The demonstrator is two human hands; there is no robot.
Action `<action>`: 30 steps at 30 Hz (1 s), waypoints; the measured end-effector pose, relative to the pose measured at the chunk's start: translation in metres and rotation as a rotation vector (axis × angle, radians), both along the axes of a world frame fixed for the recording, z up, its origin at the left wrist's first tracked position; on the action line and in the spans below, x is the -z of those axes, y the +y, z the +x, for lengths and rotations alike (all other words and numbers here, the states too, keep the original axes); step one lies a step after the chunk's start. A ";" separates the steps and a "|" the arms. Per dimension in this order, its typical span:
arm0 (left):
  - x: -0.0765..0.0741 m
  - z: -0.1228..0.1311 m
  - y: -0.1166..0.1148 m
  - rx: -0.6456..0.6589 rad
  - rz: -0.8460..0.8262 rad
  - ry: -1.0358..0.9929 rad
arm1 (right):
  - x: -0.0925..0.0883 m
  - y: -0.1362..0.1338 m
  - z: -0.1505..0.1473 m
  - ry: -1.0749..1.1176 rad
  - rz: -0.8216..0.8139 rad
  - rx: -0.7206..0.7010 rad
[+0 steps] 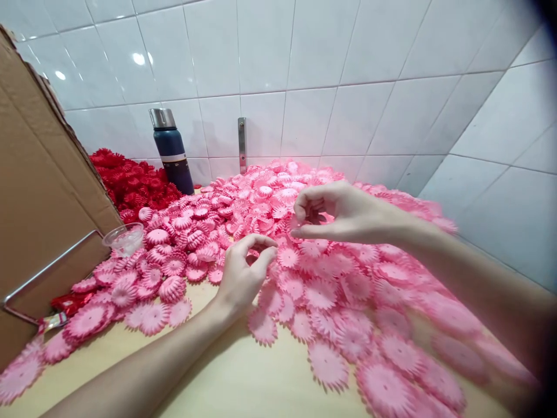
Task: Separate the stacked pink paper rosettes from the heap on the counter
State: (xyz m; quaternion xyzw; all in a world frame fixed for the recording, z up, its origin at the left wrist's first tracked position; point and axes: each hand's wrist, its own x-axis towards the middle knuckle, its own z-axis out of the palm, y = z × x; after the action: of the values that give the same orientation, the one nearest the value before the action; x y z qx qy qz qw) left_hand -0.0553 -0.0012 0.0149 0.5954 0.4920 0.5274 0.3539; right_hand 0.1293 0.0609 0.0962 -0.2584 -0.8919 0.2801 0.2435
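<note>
My left hand (245, 271) hovers over the front of a heap of pink scalloped paper discs (324, 293). Its thumb and forefinger come together in a pinch, and whatever may be between the tips is too small to make out. Higher and to the right, my right hand (333, 212) is above the same heap with its fingers curled toward the thumb. A faint pinkish blur shows at those fingertips, and I cannot tell what it is. Many discs have a small dark hole in the middle. The two hands are apart, fingertips facing each other.
A dark blue bottle (172, 154) stands by the tiled wall (313, 52), beside a pile of red pieces (130, 180). At left are a clear plastic cup (125, 238), a cardboard box (47, 145), a bent metal rod (52, 268) and a red wrapper (72, 303). Pale tabletop (248, 377) shows in front.
</note>
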 end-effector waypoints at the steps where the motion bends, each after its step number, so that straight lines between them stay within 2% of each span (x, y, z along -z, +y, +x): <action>1: 0.000 -0.001 0.000 0.005 0.002 -0.016 | 0.003 0.002 0.000 0.012 -0.024 -0.013; 5: -0.003 -0.001 -0.001 0.023 0.030 -0.037 | 0.013 0.006 0.000 0.009 -0.122 -0.069; 9: -0.004 0.000 -0.001 0.047 0.035 -0.048 | 0.017 0.004 -0.003 -0.074 -0.182 -0.045; 16: 0.001 -0.001 0.002 0.110 0.023 -0.029 | 0.016 -0.004 -0.008 -0.103 -0.159 -0.047; 21: 0.003 -0.001 0.002 0.080 0.100 -0.115 | 0.020 -0.007 -0.011 -0.073 -0.126 -0.061; 30: 0.003 -0.004 0.003 0.113 0.094 0.013 | 0.019 -0.008 -0.013 -0.021 -0.235 -0.100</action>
State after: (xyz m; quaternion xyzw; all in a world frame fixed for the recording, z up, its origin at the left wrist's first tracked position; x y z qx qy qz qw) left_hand -0.0590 0.0017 0.0118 0.6417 0.4345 0.5251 0.3517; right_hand 0.1166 0.0532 0.0768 -0.2431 -0.8672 0.3917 0.1881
